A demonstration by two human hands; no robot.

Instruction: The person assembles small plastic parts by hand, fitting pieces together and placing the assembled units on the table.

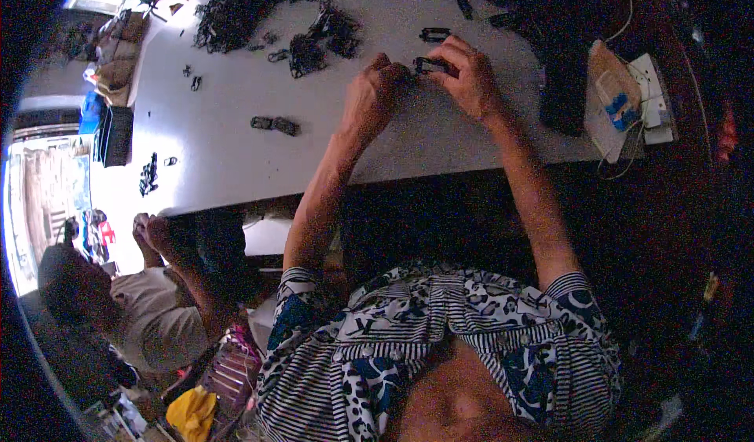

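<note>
Over the white table (314, 147), both my hands are close together. My right hand (471, 79) pinches a small black frame-shaped piece (430, 66) between thumb and fingers. My left hand (371, 95) is closed just left of it, its fingertips by something dark that I cannot make out. A similar black piece (434, 34) lies just beyond my right hand. Farther back and to the left sits a loose cluster of small black parts (308, 54). Two joined-looking black pieces (275, 124) lie on the table left of my left forearm.
A large dark heap (243, 10) covers the far left of the table. Small black parts (149, 174) lie near the left front edge, where another person (157, 316) sits. A board with blue tape (616, 104) and cables stands at the right.
</note>
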